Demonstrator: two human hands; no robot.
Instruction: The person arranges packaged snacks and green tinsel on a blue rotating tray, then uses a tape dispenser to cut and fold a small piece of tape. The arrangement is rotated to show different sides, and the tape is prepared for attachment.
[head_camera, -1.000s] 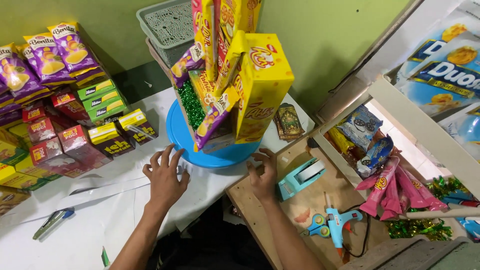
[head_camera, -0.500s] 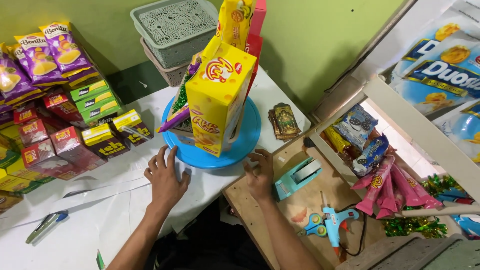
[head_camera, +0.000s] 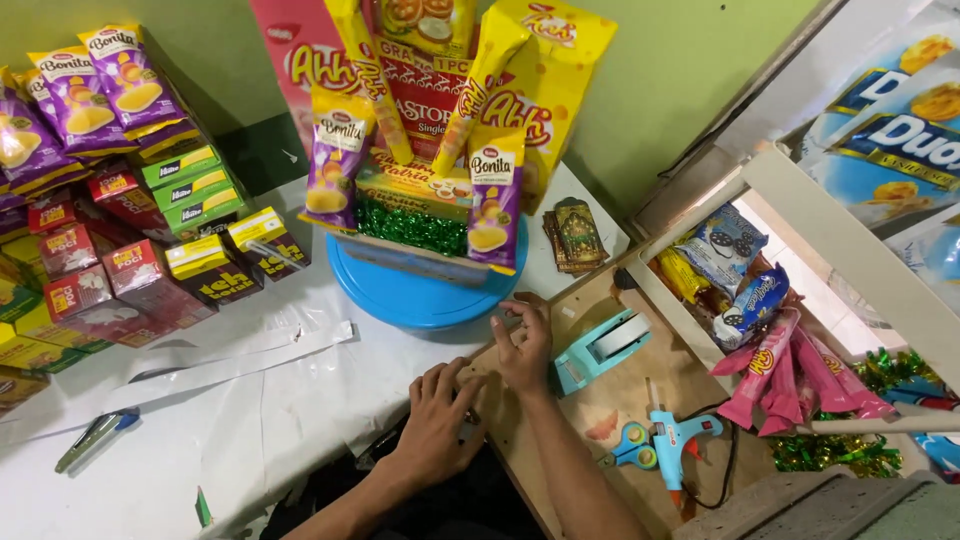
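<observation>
Right hand (head_camera: 523, 350): it lay on the near edge of the wooden board (head_camera: 640, 395), the fingers half curled. It seemed to pinch something small, but I could not tell what.
Left hand (head_camera: 437, 415): it rested flat at the near left corner of the same board, fingers narrow and together, holding nothing that showed.
Tape dispenser (head_camera: 600, 347): teal, just beside the right hand, on the board.
Snack tower (head_camera: 435, 150): packets and boxes stood upright on a round blue base (head_camera: 425, 295), at the far side of the white table (head_camera: 200, 440), near both hands but not touched.
Board tools: a blue glue gun (head_camera: 675, 442) and small scissors (head_camera: 628, 445) lay toward the near right edge.
Table left edge: rows of snack packets (head_camera: 95, 100) and small cartons (head_camera: 215, 265); a utility knife (head_camera: 92, 438) near the front.
Advice: in my judgement, one hand should steady the base while the other presses each piece, so the tall stack did not tip.
</observation>
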